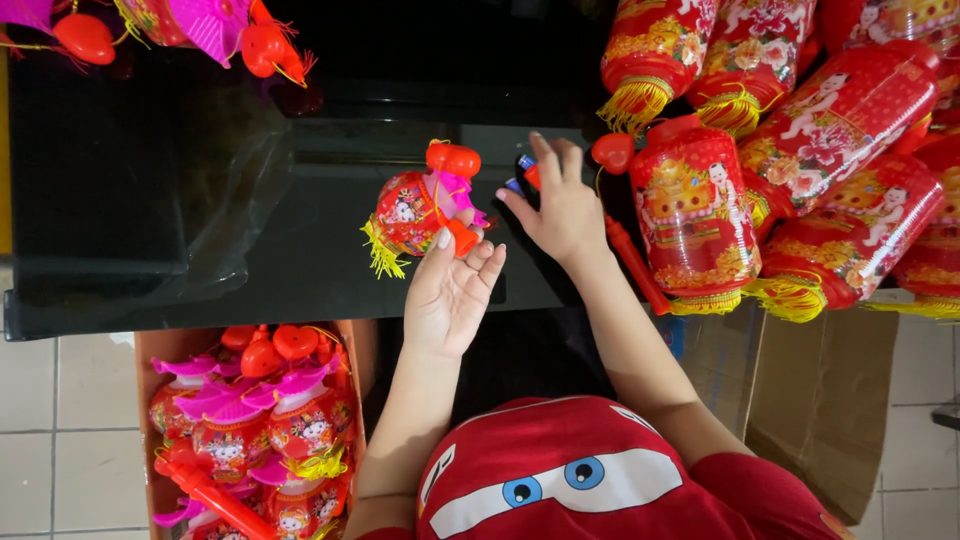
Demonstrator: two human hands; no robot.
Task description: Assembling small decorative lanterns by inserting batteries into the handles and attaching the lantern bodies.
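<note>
At lower left of the frame, a cardboard box (146,420) holds small toy lanterns. Above it, on the black bench (200,200), the left hand (452,290) lies palm up, fingers loosely open, its thumb touching a small red toy lantern (418,212) near centre. Just right, the right hand (562,208) spreads open over a small blue-and-red piece (526,168), fingertips touching it. Large red lanterns (800,150) fill the upper right.

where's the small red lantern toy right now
In the head view the small red lantern toy lies on the black table, left of centre, at the fingertips of the left hand, with the right hand just beside it.
</note>
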